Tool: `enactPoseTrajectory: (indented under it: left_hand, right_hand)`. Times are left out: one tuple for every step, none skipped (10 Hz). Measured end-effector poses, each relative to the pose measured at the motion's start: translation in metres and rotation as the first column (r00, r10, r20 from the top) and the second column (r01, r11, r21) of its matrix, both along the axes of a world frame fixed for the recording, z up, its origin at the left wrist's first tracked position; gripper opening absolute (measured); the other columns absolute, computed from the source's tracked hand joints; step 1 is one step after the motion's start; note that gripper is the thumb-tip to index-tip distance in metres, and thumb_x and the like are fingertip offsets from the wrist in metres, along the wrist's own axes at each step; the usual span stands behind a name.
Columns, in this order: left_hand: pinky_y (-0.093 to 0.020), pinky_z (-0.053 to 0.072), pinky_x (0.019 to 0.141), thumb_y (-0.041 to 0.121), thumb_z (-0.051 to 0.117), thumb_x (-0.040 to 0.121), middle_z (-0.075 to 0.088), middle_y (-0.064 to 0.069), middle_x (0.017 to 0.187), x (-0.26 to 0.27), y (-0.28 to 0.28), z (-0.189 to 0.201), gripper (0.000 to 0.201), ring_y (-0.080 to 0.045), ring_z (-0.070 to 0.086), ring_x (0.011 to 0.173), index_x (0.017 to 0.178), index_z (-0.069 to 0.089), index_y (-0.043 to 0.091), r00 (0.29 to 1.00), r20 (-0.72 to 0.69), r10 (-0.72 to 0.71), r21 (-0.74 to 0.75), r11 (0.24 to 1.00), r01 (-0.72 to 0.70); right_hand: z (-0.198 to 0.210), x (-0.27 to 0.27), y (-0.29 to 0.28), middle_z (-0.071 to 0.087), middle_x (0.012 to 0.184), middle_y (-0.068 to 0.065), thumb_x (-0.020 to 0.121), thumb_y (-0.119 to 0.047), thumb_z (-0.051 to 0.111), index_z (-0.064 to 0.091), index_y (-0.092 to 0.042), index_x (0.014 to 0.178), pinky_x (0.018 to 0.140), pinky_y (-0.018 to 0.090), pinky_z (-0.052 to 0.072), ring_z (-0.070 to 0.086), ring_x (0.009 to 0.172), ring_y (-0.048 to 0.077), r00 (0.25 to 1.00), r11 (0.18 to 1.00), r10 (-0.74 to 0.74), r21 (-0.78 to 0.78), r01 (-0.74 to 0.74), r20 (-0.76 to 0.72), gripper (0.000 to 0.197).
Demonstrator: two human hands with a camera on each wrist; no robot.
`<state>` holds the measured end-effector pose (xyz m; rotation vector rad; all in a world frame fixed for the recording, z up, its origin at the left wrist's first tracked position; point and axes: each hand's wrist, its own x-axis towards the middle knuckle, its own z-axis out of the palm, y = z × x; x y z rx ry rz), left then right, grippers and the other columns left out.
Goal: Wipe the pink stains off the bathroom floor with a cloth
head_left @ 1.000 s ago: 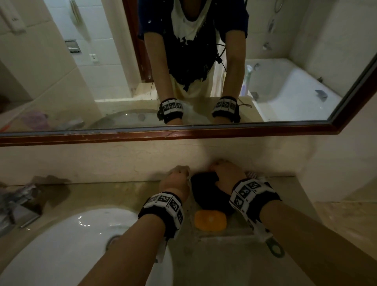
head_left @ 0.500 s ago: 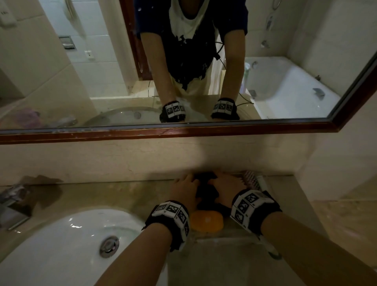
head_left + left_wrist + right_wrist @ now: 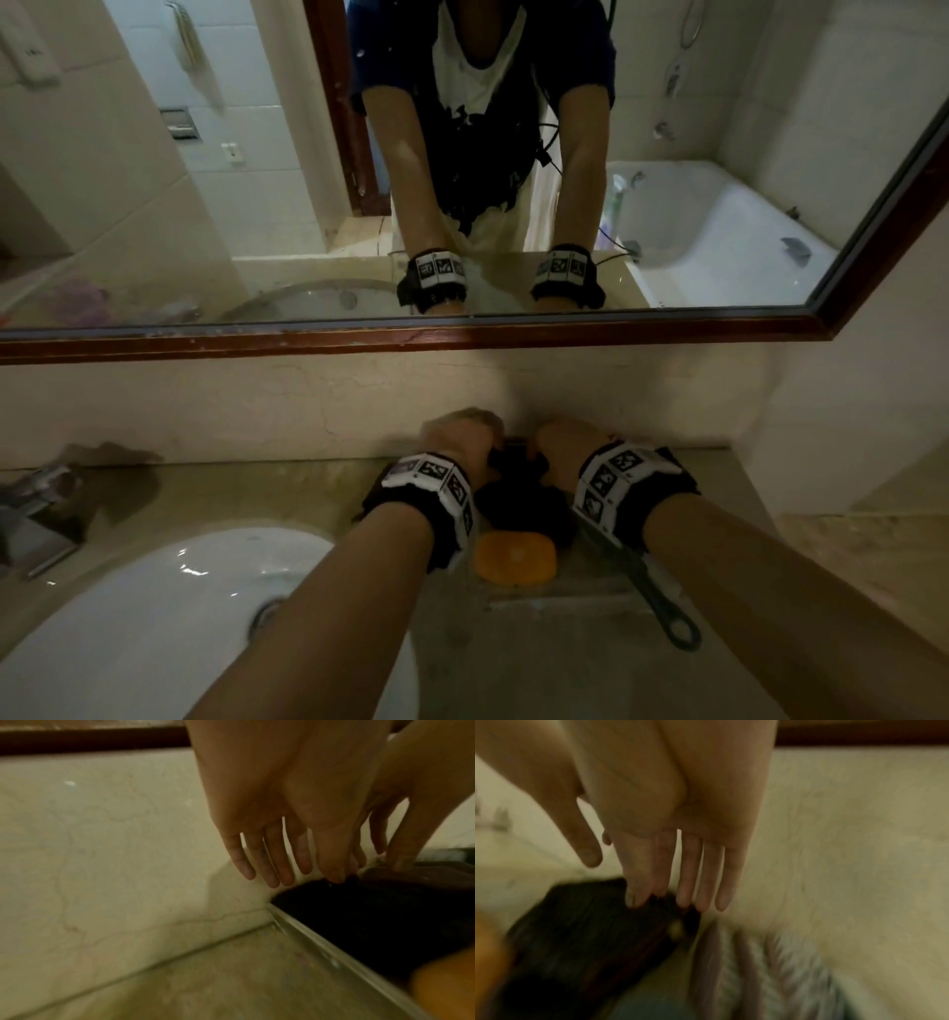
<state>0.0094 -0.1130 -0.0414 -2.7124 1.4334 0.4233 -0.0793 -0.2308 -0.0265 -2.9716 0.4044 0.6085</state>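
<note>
Both hands are reaching to the back of the table (image 3: 318, 493), against the pale marble wall (image 3: 267, 411) under the wood-framed mirror (image 3: 513, 336). The dark cloth (image 3: 518, 501) is lying bunched in a clear tray (image 3: 316, 939) there, just behind an orange bar of soap (image 3: 515, 559).

The left hand (image 3: 459, 439) is pinching the cloth's far edge between thumb and forefinger, its grip clamped on the fabric while the other fingers (image 3: 272, 860) are hanging straight. The right hand (image 3: 567, 447) is holding its fingers (image 3: 687, 874) straight and slightly apart, with the tips touching the top of the cloth; its grip is not closing round anything.

A striped object (image 3: 765, 969) is lying blurred just right of the cloth. A white basin (image 3: 169, 616) is sitting to the left, with a chrome tap (image 3: 36, 493) beyond it.
</note>
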Motion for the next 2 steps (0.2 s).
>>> enactPoseTrajectory:
  left_hand:
    - [-0.035,0.035,0.106,0.030,0.059,0.088,0.045,-0.008,0.138,-0.0267,0.0085,-0.0136,0.047,-0.026,0.039,0.129,0.131,0.052,0.013,0.997,0.072,-0.043,0.029,0.999,0.041]
    - [-0.037,0.036,0.106,0.024,0.056,0.091,0.043,-0.010,0.140,-0.0237,0.0087,-0.0198,0.045,-0.028,0.041,0.129,0.134,0.049,0.012,1.000,-0.004,-0.026,0.089,0.996,0.026]
  right_hand:
    - [-0.0238,-0.0117,0.0123,0.053,0.128,0.012,0.095,-0.010,0.043,0.054,-0.007,0.123,0.092,0.033,0.043,0.054,0.107,0.025,0.998,0.998,-0.052,0.034,0.051,0.034,0.030]
    - [-0.0235,-0.0129,0.0150,0.054,0.124,0.012,0.096,-0.010,0.042,0.060,-0.011,0.099,0.091,0.033,0.043,0.054,0.103,0.024,0.997,0.999,-0.054,0.014,0.053,0.062,0.018]
